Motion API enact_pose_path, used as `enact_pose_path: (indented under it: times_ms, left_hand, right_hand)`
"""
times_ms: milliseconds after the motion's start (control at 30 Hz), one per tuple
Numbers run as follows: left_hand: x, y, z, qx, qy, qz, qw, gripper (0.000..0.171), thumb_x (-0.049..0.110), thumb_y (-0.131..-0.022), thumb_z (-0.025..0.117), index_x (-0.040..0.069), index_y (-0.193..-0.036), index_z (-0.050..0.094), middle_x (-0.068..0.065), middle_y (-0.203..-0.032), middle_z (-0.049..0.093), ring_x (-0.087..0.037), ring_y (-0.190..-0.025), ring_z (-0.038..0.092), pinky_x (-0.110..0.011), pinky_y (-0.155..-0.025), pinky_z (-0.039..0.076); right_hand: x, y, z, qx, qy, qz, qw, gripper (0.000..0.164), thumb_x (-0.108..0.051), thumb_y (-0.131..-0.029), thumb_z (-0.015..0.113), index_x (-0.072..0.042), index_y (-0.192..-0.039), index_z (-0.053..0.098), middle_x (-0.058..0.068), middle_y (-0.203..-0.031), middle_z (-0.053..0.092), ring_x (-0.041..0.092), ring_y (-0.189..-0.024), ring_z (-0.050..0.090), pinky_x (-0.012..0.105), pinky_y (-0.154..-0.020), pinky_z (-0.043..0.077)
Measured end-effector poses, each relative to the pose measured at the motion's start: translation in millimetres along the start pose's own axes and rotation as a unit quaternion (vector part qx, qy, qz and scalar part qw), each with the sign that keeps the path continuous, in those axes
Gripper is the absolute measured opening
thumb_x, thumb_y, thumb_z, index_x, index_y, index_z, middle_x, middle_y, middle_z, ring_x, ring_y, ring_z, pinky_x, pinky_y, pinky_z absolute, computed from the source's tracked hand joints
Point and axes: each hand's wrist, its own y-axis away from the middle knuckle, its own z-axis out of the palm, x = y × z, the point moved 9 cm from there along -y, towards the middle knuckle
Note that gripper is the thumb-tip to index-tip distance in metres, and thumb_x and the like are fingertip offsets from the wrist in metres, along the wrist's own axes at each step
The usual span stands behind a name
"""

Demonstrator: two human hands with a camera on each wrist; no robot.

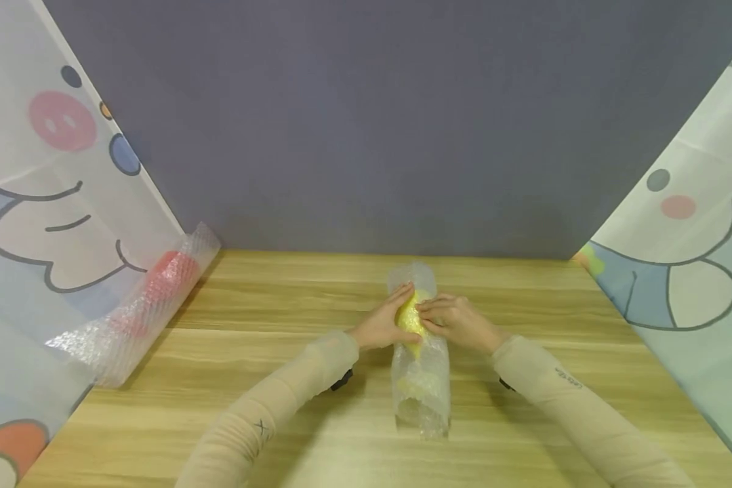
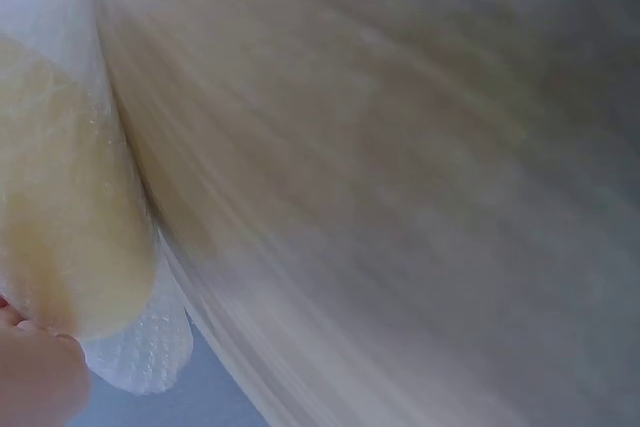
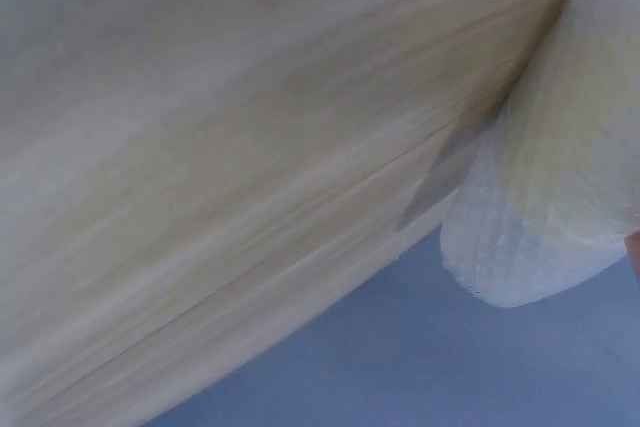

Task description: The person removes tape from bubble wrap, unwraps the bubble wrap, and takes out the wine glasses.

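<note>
A yellow object rolled in clear bubble wrap (image 1: 421, 379) lies lengthwise on the table, the wrap extending past it at both ends. From the left side my left hand (image 1: 383, 324) holds the roll, its thumb and fingers spread apart around the yellow part. On the other side, my right hand (image 1: 460, 322) grips the wrap with bent fingers, the tips on its upper face. In the left wrist view the wrapped yellow object (image 2: 75, 207) shows beside part of a hand. The right wrist view catches the wrap's rounded end (image 3: 520, 237) and a sliver of finger at the edge.
A second bubble-wrap roll with something red inside (image 1: 152, 298) leans against the printed left panel (image 1: 55, 224). A dark grey panel (image 1: 366, 135) stands behind the wooden table (image 1: 280, 298), and another printed panel (image 1: 689, 230) borders the right side.
</note>
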Motion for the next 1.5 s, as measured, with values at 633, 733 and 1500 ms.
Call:
enact_pose_path:
  times_ms: [633,733,1500]
  left_hand:
    - [-0.6,1.0,-0.2,-0.004,0.022,-0.001,0.9997,0.100,0.036,-0.075,0.073,0.016,-0.148,0.009,0.007,-0.155,-0.001,-0.015,-0.142,-0.003,-0.052,-0.113,0.012]
    - [-2.1,0.7,0.3,-0.007,0.030,-0.001,0.9995,0.100,0.035,-0.075,0.073,0.016,-0.148,0.008,0.007,-0.155,-0.001,-0.015,-0.142,-0.003,-0.053,-0.113,0.011]
    - [-7.3,-0.5,-2.7,0.005,0.042,-0.002,0.9991,0.098,0.032,-0.075,0.074,0.016,-0.148,0.011,0.011,-0.154,0.000,-0.013,-0.142,-0.003,-0.053,-0.113,0.012]
  right_hand:
    - [6,-5,1,-0.005,-0.031,0.043,0.999,0.012,0.000,-0.076,0.069,0.002,-0.088,0.070,0.015,-0.095,0.070,0.024,-0.084,0.066,0.025,-0.069,0.057]
    - [10,-4,1,-0.001,-0.054,0.073,0.996,0.012,-0.001,-0.077,0.069,0.002,-0.088,0.070,0.014,-0.095,0.070,0.023,-0.084,0.066,0.028,-0.069,0.057]
    - [31,0,9,0.030,-0.164,0.215,0.962,0.010,0.000,-0.081,0.065,0.003,-0.090,0.068,0.015,-0.097,0.069,0.031,-0.092,0.065,0.039,-0.084,0.053]
